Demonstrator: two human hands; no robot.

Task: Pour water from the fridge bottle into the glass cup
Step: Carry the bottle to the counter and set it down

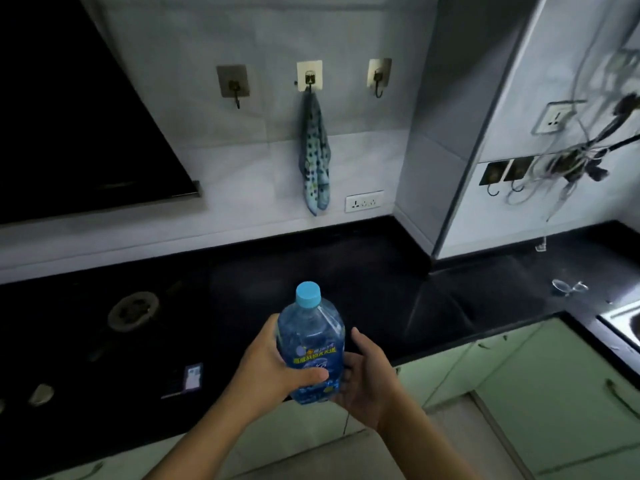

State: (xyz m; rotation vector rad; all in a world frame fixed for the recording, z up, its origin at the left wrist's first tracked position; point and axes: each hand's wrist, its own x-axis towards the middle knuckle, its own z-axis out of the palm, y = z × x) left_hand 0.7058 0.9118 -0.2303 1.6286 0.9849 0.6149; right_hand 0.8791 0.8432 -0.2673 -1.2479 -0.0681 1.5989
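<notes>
A clear blue water bottle (311, 344) with a light blue cap, still screwed on, stands upright in front of me above the black counter's front edge. My left hand (266, 372) grips its lower body, thumb across the label. My right hand (367, 379) cups the bottle's right side and bottom with fingers loosely around it. A clear glass object (568, 287), possibly the cup, lies on the counter far right, too dim to tell.
The black counter (363, 278) runs wall to wall, with a gas hob burner (133, 310) at left and a sink edge (623, 323) at right. A dotted towel (314, 157) hangs from a wall hook. Green cabinet doors (540, 393) lie below.
</notes>
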